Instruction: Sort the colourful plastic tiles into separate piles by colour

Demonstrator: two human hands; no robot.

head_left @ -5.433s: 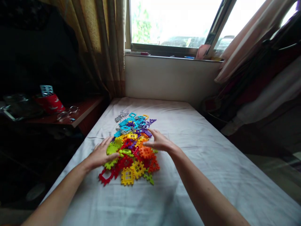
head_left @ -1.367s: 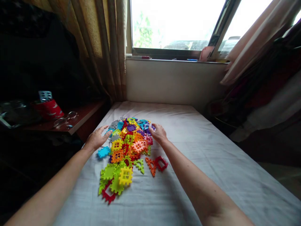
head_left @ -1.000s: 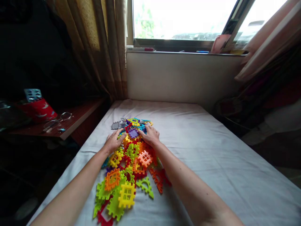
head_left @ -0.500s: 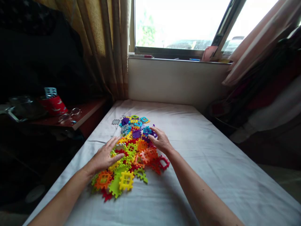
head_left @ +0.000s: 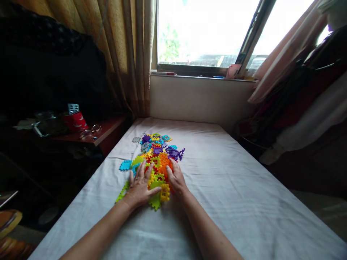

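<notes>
A heap of flat, toothed plastic tiles point(head_left: 157, 155) in green, yellow, orange, red, blue, purple and grey lies on a white bed sheet point(head_left: 230, 187). My left hand point(head_left: 139, 186) lies flat on the near left part of the heap, fingers spread. My right hand point(head_left: 176, 178) rests on the near right side, fingers together and stretched over orange and yellow tiles. Both hands press tiles down; neither grips one. A blue tile point(head_left: 125, 165) lies apart at the left, and purple tiles point(head_left: 176, 153) sit just beyond my right hand.
A dark red side table point(head_left: 104, 128) at the left holds a red cup point(head_left: 74, 121) and glasses point(head_left: 90, 131). A low white wall point(head_left: 200, 99) under the window closes the far end. Curtains and hanging clothes flank both sides. Bare sheet lies right of the heap.
Both hands have drawn back toward me and closer together, bunching the near tiles under them. The camera has shifted slightly.
</notes>
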